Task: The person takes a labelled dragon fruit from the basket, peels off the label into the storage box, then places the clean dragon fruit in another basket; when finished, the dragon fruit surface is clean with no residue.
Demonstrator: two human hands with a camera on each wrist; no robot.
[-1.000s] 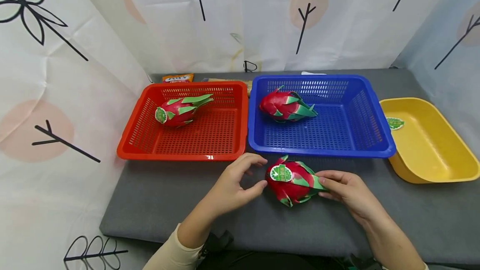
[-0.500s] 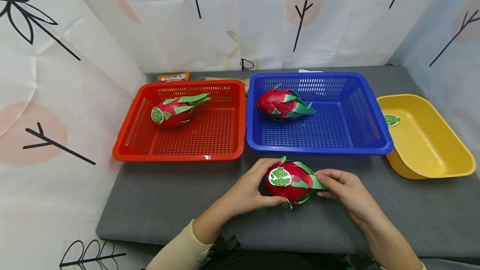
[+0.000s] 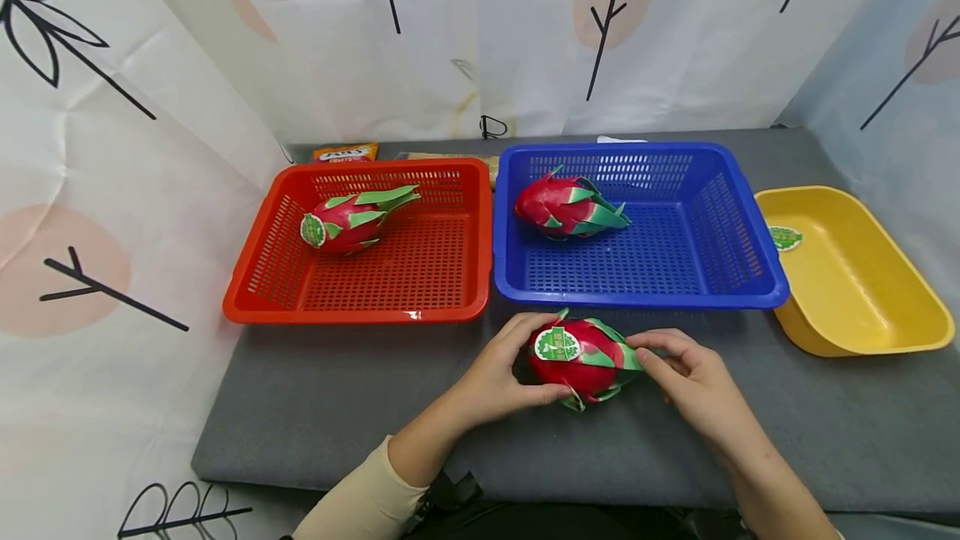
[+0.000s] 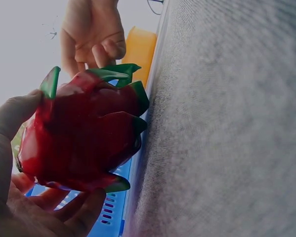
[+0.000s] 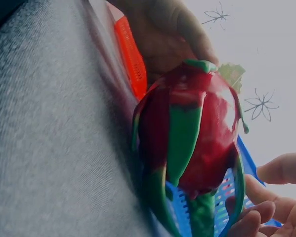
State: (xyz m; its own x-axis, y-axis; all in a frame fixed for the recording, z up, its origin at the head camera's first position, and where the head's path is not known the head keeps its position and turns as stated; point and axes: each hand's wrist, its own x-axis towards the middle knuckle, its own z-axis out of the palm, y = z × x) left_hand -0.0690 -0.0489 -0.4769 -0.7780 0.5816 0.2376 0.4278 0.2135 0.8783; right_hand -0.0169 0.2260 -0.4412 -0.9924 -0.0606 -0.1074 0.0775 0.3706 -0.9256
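Note:
A red dragon fruit (image 3: 600, 361) with green leaf tips and a green-and-white sticker (image 3: 557, 344) is on the grey surface, in front of the blue basket. My left hand (image 3: 502, 377) grips its sticker end, thumb on the near side and fingers on the far side. In the left wrist view that grip spans the fruit (image 4: 88, 133). At the leafy end is my right hand (image 3: 690, 377), loosely bent fingers right at the leaf tips. The right wrist view shows the thumb of the right hand (image 5: 281, 197) apart from its fingers, beside the green leaves.
A red basket (image 3: 360, 314) at left holds one dragon fruit (image 3: 352, 219). Another dragon fruit (image 3: 570, 207) lies in the blue basket (image 3: 645, 298). At right stands a yellow tub (image 3: 847, 282) with a sticker inside. An orange packet (image 3: 345, 153) lies behind the red basket.
My left hand has moved right and taken hold of the dragon fruit. The right hand, which pinched the leaf tips, has loosened its fingers. The fruit has shifted slightly.

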